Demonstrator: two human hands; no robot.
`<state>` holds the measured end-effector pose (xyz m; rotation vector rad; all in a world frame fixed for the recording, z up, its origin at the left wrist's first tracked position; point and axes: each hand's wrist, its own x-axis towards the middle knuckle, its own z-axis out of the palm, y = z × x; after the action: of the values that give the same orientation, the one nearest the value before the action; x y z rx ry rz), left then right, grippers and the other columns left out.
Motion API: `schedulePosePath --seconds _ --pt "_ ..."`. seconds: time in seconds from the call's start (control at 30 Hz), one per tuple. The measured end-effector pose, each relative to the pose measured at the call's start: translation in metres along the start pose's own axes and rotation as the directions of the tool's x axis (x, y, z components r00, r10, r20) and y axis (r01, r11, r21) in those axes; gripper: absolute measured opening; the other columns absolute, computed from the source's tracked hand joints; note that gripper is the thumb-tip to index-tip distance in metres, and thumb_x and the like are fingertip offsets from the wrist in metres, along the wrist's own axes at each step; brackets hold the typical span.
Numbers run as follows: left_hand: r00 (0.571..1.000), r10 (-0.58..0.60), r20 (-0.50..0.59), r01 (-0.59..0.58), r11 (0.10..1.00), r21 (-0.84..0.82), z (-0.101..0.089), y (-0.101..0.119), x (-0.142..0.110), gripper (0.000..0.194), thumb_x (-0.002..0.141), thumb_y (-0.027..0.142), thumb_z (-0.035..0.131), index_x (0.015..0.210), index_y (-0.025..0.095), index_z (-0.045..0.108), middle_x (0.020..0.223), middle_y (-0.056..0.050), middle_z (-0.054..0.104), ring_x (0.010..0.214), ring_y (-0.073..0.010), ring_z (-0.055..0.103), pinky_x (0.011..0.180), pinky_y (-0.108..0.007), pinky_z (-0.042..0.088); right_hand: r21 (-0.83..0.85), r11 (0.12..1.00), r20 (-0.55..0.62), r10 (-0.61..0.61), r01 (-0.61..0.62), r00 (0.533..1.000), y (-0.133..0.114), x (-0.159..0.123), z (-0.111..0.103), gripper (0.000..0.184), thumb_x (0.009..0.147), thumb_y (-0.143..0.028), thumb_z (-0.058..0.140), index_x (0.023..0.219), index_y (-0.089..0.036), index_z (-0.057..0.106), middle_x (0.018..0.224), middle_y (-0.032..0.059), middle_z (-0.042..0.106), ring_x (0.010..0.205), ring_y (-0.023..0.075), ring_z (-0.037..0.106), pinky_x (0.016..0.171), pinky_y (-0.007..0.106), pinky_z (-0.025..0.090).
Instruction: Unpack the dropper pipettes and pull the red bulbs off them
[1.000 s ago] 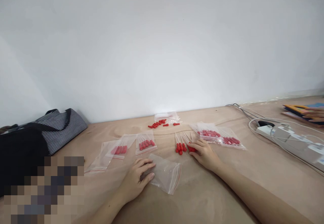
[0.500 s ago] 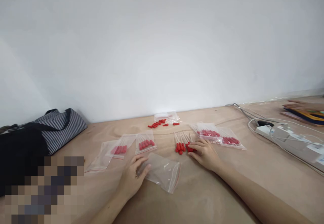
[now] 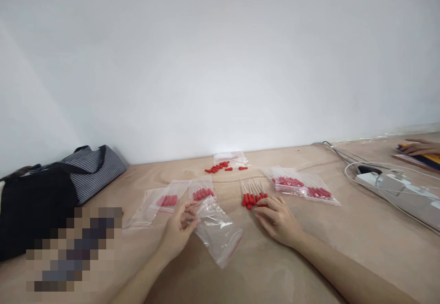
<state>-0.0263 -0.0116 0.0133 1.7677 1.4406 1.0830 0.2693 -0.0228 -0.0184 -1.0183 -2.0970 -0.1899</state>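
Note:
My left hand (image 3: 181, 225) pinches a clear zip-lock bag (image 3: 220, 233) by its near-left corner; the bag hangs slanted just over the table, its red-lined edge toward me. Right of it lies a fanned bunch of droppers (image 3: 250, 199) with red rubber bulbs toward me and thin clear tubes pointing at the wall. My right hand (image 3: 277, 217) rests at the bunch's right end, fingers curled over a red bulb that partly shows under the fingertips. Filled bags of droppers (image 3: 288, 182) are stacked beyond my right hand; another filled bag (image 3: 202, 193) lies behind my left.
Loose red bulbs (image 3: 216, 168) and thin tubes on a bag lie near the wall. At right are a white power strip (image 3: 395, 189), cables and another person's hand (image 3: 421, 147). A striped black bag (image 3: 96, 173) stands at left, beside a blurred patch.
My left hand has lifted the zip-lock bag off the table, and the bag now tilts and creases. My right hand has shifted slightly, uncovering more bulbs. The view has turned a little left.

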Motion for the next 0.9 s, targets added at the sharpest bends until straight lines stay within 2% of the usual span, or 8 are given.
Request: schedulePosePath --seconds 0.17,0.27,0.33,0.5,0.6,0.7,0.83,0.9 --pt "0.979 0.008 -0.205 0.015 0.994 0.112 -0.076 -0.022 0.044 0.053 0.056 0.050 0.061 0.097 0.017 0.050 0.103 -0.009 0.058 0.080 -0.0228 0.060 0.069 -0.034 0.050 0.000 1.000 0.017 0.012 -0.012 1.000 0.003 0.000 0.001 0.018 0.080 -0.018 0.045 0.089 -0.022 0.061 0.090 0.0066 0.060 0.083 0.0175 0.054 0.074 0.034 0.039" --pt "0.949 0.081 -0.306 0.046 0.922 0.386 -0.121 -0.042 0.065 0.046 0.061 0.047 0.055 0.095 0.016 0.052 0.104 -0.010 0.057 0.087 -0.0254 0.058 0.076 -0.036 0.049 -0.001 1.000 0.010 0.017 -0.017 1.000 0.006 0.001 0.001 0.018 0.081 -0.019 0.044 0.087 -0.021 0.061 0.089 0.0069 0.060 0.083 0.0175 0.054 0.073 0.033 0.040" --pt "0.948 0.144 -0.284 0.039 0.832 0.553 -0.137 -0.052 0.071 0.042 0.064 0.044 0.050 0.092 0.014 0.054 0.103 -0.011 0.055 0.089 -0.0268 0.057 0.079 -0.038 0.047 0.001 1.000 0.017 0.019 -0.019 1.000 0.006 0.001 0.002 0.018 0.081 -0.018 0.044 0.088 -0.021 0.060 0.088 0.0068 0.060 0.082 0.0174 0.054 0.073 0.033 0.039" --pt "0.951 0.235 -0.202 -0.045 0.751 0.659 -0.119 -0.048 0.064 0.034 0.068 0.045 0.045 0.084 0.018 0.059 0.109 -0.007 0.053 0.104 -0.0272 0.050 0.094 -0.038 0.035 0.005 1.000 0.013 0.022 -0.022 1.000 0.006 0.000 0.003 0.017 0.080 -0.016 0.045 0.086 -0.020 0.060 0.088 0.0062 0.059 0.081 0.0165 0.054 0.072 0.032 0.039" --pt "0.970 0.236 0.058 -0.206 0.673 0.711 -0.089 -0.033 0.055 0.034 0.074 0.047 0.042 0.081 0.020 0.061 0.099 -0.008 0.060 0.096 -0.0235 0.055 0.089 -0.034 0.040 0.007 1.000 0.014 0.021 -0.021 1.000 0.006 0.001 0.004 0.017 0.081 -0.016 0.045 0.086 -0.020 0.060 0.088 0.0061 0.059 0.081 0.0162 0.054 0.072 0.033 0.039" --pt "0.975 0.123 0.185 -0.222 0.583 0.782 -0.071 -0.029 0.050 0.047 0.078 0.047 0.039 0.109 0.015 0.056 0.118 -0.013 0.054 0.111 -0.0258 0.047 0.093 -0.037 0.035 0.007 1.000 0.024 0.018 -0.018 1.000 0.006 0.001 0.003 0.018 0.081 -0.016 0.045 0.087 -0.020 0.061 0.088 0.0066 0.059 0.082 0.0168 0.054 0.073 0.033 0.040" --pt "0.948 -0.088 0.306 -0.216 0.528 0.821 -0.082 -0.046 0.051 0.057 0.081 0.046 0.034 0.130 0.017 0.036 0.137 -0.010 0.032 0.127 -0.0279 0.024 0.101 -0.046 0.022 0.017 1.000 0.039 0.008 -0.009 0.999 0.005 0.000 0.002 0.020 0.081 -0.016 0.043 0.089 -0.021 0.061 0.090 0.0071 0.059 0.083 0.0173 0.054 0.073 0.033 0.041" --pt "0.922 -0.088 0.376 -0.269 0.554 0.788 -0.095 -0.054 0.051 0.056 0.082 0.047 0.032 0.132 0.019 0.033 0.139 -0.008 0.028 0.128 -0.0257 0.022 0.102 -0.045 0.019 0.021 1.000 0.048 0.009 -0.010 0.999 0.005 0.000 0.001 0.020 0.081 -0.016 0.043 0.090 -0.021 0.061 0.090 0.0070 0.059 0.082 0.0171 0.054 0.073 0.033 0.041"
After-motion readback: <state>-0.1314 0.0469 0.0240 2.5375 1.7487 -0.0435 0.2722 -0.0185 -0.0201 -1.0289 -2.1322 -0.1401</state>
